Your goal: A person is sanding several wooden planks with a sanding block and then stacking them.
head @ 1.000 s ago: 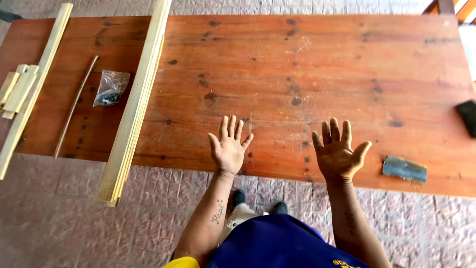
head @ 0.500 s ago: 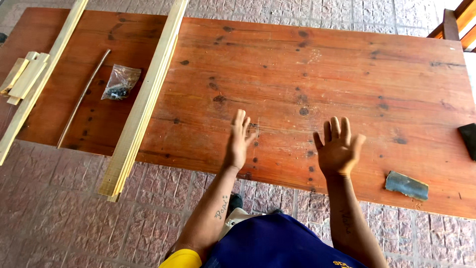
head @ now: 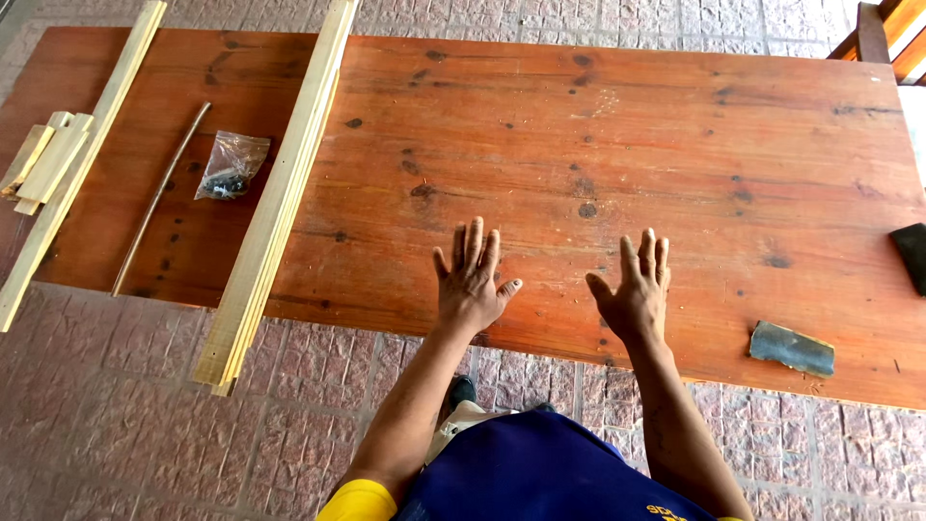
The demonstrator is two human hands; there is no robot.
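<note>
Far left edge: short pale wooden offcuts (head: 43,159), stacked side by side, half off the reddish-brown knotty plank table (head: 598,145).
Beside them: long pale wooden batten (head: 82,164), laid aslant, near end overhanging the table edge.
Further right: thin grey metal rod (head: 159,198), lying roughly parallel to the batten.
Package: small clear crumpled plastic bag (head: 231,166) with dark small hardware inside, flat on the table, between rod and slat bundle; no label legible.
Slat bundle: stack of long pale wooden slats (head: 280,193), near end jutting past the table edge over the paved floor.
Left hand (head: 470,282): palm down near the front edge, fingers spread wide, holding nothing.
Right hand (head: 637,289): palm down, well apart from the left, fingers extended, closer together, holding nothing.
Right of it: grey-blue curled sheet of sandpaper (head: 791,348), near the front edge.
Far right edge: dark flat block (head: 912,253), partly cut off.
</note>
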